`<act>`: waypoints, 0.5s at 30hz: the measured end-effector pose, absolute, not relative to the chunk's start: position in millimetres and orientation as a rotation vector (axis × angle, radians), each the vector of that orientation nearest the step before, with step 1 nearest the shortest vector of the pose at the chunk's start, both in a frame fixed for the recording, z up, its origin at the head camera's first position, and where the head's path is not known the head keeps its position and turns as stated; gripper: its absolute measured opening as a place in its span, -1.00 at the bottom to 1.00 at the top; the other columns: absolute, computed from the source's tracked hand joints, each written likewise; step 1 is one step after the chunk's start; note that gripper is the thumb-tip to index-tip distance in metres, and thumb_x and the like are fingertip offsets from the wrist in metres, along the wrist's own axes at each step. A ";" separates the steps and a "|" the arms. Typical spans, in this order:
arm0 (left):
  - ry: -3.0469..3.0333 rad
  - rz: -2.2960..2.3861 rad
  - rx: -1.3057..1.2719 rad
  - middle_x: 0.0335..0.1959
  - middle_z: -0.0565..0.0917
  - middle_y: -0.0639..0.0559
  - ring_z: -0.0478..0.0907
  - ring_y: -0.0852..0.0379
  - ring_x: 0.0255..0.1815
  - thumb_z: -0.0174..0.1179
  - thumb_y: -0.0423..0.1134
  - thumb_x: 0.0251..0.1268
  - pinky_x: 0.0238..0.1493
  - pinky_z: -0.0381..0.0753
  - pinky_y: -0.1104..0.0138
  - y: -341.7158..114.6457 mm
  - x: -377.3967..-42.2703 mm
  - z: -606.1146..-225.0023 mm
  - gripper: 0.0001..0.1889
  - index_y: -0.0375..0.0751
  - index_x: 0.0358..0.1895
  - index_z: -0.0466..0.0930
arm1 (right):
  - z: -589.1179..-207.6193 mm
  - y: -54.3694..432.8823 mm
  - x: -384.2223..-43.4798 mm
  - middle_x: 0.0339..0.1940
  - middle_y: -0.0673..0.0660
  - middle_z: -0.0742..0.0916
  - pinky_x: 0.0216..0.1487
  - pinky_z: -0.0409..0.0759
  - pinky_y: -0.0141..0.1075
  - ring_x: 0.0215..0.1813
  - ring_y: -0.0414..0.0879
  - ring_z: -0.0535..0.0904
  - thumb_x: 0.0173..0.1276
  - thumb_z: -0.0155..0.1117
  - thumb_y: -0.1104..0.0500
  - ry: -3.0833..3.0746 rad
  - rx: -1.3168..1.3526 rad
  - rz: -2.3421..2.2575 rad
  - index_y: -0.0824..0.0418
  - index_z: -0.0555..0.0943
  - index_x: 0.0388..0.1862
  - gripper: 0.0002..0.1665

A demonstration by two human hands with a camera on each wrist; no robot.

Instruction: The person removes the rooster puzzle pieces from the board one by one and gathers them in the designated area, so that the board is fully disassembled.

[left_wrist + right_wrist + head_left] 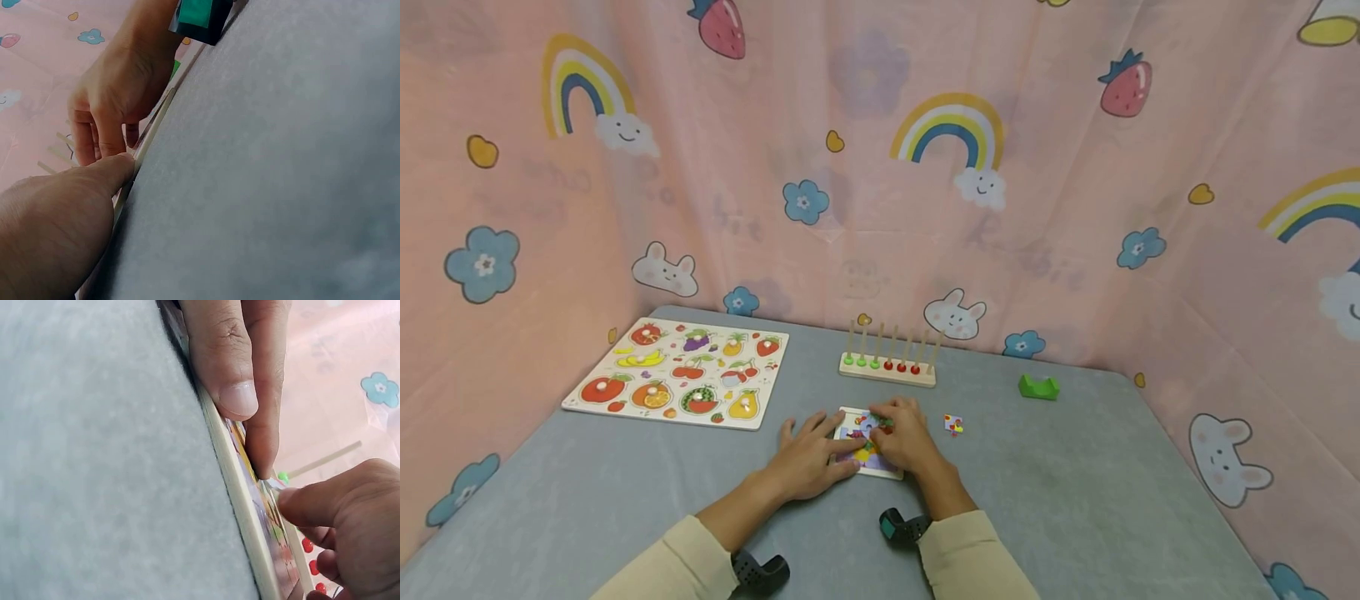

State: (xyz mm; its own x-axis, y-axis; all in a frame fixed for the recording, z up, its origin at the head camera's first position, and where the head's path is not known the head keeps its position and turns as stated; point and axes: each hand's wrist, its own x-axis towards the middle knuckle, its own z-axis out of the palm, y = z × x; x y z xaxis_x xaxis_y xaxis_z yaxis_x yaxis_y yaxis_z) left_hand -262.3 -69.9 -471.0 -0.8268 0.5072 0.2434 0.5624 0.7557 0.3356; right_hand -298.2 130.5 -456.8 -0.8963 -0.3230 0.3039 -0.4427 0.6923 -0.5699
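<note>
A small jigsaw puzzle board with a pale rim and colourful fruit pictures lies flat on the grey table. My left hand rests on its left side with fingers spread, the index finger reaching over the picture and the thumb at the near edge. Over the board's right half, my right hand has its fingers bent down, pinching a puzzle piece at the picture's surface; most of that piece is hidden. A loose jigsaw piece lies on the table to the right of the board.
A large fruit peg board lies at the back left. Behind the puzzle stands a wooden counting rack with upright rods and green and red beads. A green curved block sits farther right. A patterned pink curtain surrounds the table.
</note>
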 end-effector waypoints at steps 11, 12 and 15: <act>-2.829 -0.614 -0.865 0.41 0.30 -0.14 0.14 -0.27 0.39 0.09 0.16 0.35 0.13 -0.08 -0.40 -69.0 -261.8 -469.9 -0.58 0.21 0.21 0.60 | -435.6 138.5 -291.5 -0.08 0.13 0.63 0.08 0.36 0.10 0.05 0.10 0.45 0.29 0.30 0.29 -2.657 0.655 0.960 0.32 0.64 0.06 -0.65; -2.830 -0.613 -0.861 0.41 0.30 -0.14 0.14 -0.27 0.39 0.10 0.16 0.35 0.13 -0.08 -0.40 -68.9 -261.8 -469.8 -0.58 0.21 0.21 0.60 | -432.5 139.8 -290.3 -0.06 0.13 0.63 0.11 0.34 0.10 0.08 0.10 0.45 0.29 0.31 0.28 -2.655 0.648 0.966 0.31 0.64 0.07 -0.64; -2.834 -0.612 -0.848 0.41 0.30 -0.14 0.15 -0.27 0.39 0.11 0.16 0.34 0.13 -0.09 -0.40 -69.0 -261.8 -469.2 -0.58 0.21 0.20 0.60 | -424.5 145.0 -288.4 -0.06 0.12 0.63 0.12 0.34 0.11 0.09 0.10 0.47 0.27 0.35 0.29 -2.627 0.649 0.965 0.29 0.65 0.06 -0.64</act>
State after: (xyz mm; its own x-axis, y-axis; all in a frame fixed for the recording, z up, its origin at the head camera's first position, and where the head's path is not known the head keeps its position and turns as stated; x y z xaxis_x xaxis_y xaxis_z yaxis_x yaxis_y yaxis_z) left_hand -261.8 -69.0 -469.2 -0.8356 0.5006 0.2263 0.5493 0.7611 0.3450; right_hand -288.4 145.0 -424.5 -0.8638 -0.3166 0.3920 -0.4951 0.6782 -0.5431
